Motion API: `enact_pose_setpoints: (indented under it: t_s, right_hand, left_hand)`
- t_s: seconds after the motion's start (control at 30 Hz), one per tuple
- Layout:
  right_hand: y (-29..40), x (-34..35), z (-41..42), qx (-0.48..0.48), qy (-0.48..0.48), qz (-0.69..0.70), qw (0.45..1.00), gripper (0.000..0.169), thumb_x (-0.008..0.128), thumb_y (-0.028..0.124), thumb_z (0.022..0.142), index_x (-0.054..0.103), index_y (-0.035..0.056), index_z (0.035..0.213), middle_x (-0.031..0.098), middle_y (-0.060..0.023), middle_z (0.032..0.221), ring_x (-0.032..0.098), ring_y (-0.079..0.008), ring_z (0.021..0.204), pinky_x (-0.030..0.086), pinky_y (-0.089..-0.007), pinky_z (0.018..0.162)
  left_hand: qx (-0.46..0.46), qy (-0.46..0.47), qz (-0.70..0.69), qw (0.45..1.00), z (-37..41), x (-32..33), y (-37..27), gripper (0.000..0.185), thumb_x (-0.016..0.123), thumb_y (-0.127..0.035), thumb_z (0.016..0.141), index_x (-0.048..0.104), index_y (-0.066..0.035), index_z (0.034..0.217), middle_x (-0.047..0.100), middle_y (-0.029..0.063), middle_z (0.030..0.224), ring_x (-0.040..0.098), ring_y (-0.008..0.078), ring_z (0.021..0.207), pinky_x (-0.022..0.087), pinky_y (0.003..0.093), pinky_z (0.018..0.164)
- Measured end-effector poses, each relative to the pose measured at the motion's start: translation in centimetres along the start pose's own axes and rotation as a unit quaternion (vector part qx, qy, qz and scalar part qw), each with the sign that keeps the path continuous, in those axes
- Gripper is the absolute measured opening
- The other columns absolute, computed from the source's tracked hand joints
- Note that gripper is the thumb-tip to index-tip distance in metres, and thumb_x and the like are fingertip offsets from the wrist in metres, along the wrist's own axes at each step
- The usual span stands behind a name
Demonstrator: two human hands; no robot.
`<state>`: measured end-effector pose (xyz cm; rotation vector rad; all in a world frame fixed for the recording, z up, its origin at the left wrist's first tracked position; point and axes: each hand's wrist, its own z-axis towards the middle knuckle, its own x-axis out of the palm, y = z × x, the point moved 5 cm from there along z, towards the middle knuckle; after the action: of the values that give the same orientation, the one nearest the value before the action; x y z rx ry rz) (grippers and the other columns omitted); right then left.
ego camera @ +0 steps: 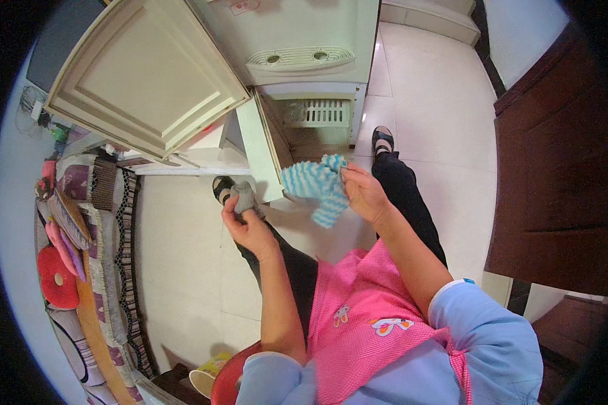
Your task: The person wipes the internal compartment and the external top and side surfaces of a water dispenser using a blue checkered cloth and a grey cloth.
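My left hand [249, 232] grips a bunched grey cloth [243, 196], which pokes up above the fingers. A blue-and-white striped fluffy cloth [311, 182] hangs from my right hand [364, 193], pinched at its right edge. The striped cloth is in front of the open lower compartment of a water dispenser [294, 30]. Inside that compartment stands a white slotted rack [326, 112]. The open compartment door [259, 152] reaches out between my two hands, near the striped cloth's left edge. Above the compartment is a drip tray [301, 58] with two round holes.
A cream cabinet door [147, 76] stands out at upper left. A sofa [101, 243] with cushions and a red ring cushion [58, 277] runs along the left. Behind my left arm are a red stool [233, 372] and a yellow paper tub [207, 377]. A brown wooden door [552, 167] is at right.
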<state>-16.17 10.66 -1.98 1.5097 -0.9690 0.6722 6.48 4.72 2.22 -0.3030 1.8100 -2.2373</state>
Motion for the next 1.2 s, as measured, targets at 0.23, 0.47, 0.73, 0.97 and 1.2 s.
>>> enact_pose_setpoints:
  t_s: [0.23, 0.47, 0.73, 0.97, 1.2]
  right_hand:
    - [1.7, 2.5, -1.2, -0.054, -0.013, -0.056, 0.997, 0.026, 0.046, 0.010, 0.089, 0.054, -0.0002, 0.112, 0.059, -0.0058, 0.106, 0.056, -0.0170, 0.097, 0.041, -0.0290, 0.088]
    - [0.6, 8.3, -4.1, -0.060, 0.059, -0.370, 0.925, 0.029, 0.050, 0.011, 0.088, 0.055, -0.0004, 0.114, 0.058, -0.0047, 0.110, 0.052, -0.0109, 0.100, 0.039, -0.0255, 0.090]
    - [2.9, 5.0, -2.6, -0.059, 0.032, -0.037, 0.997, 0.033, 0.037, 0.014, 0.094, 0.047, 0.0002, 0.122, 0.052, -0.0153, 0.122, 0.051, -0.0240, 0.112, 0.039, -0.0373, 0.096]
    - [-0.2, 4.0, -2.8, 0.121, 0.001, 0.017, 0.993, 0.043, 0.042, 0.035, 0.092, 0.046, 0.0052, 0.122, 0.054, -0.0121, 0.118, 0.053, -0.0231, 0.108, 0.044, -0.0389, 0.090]
    - [-1.1, 0.5, -2.8, 0.106, -0.067, -0.371, 0.920, 0.032, 0.054, 0.020, 0.086, 0.053, 0.0045, 0.113, 0.059, -0.0047, 0.100, 0.058, -0.0157, 0.091, 0.049, -0.0321, 0.077]
  left_hand:
    - [-0.213, 0.184, -0.286, 0.916, -1.9, 0.0, -1.9, 0.038, 0.035, -0.030, 0.090, 0.059, -0.002, 0.082, 0.060, 0.0104, 0.091, 0.057, 0.0201, 0.080, 0.045, 0.0314, 0.072]
    - [-0.193, 0.270, -0.026, 0.943, -6.0, 3.3, -3.1, 0.026, 0.056, -0.019, 0.089, 0.057, -0.001, 0.107, 0.061, 0.0051, 0.094, 0.056, 0.0133, 0.084, 0.044, 0.0266, 0.076]
    - [-0.326, 0.232, -0.206, 0.893, -5.0, 1.5, -1.9, 0.020, 0.057, -0.007, 0.086, 0.060, -0.003, 0.105, 0.064, 0.0068, 0.095, 0.062, 0.0151, 0.080, 0.050, 0.0284, 0.069]
    - [-0.296, 0.262, -0.181, 0.901, -5.8, 1.9, -2.6, 0.016, 0.057, -0.010, 0.087, 0.062, -0.002, 0.100, 0.065, 0.0030, 0.089, 0.059, 0.0102, 0.075, 0.047, 0.0245, 0.065]
    - [-0.135, 0.379, 0.030, 0.915, -6.1, 2.4, -3.5, 0.014, 0.056, -0.009, 0.088, 0.061, 0.001, 0.097, 0.063, 0.0017, 0.090, 0.054, 0.0081, 0.081, 0.043, 0.0232, 0.072]
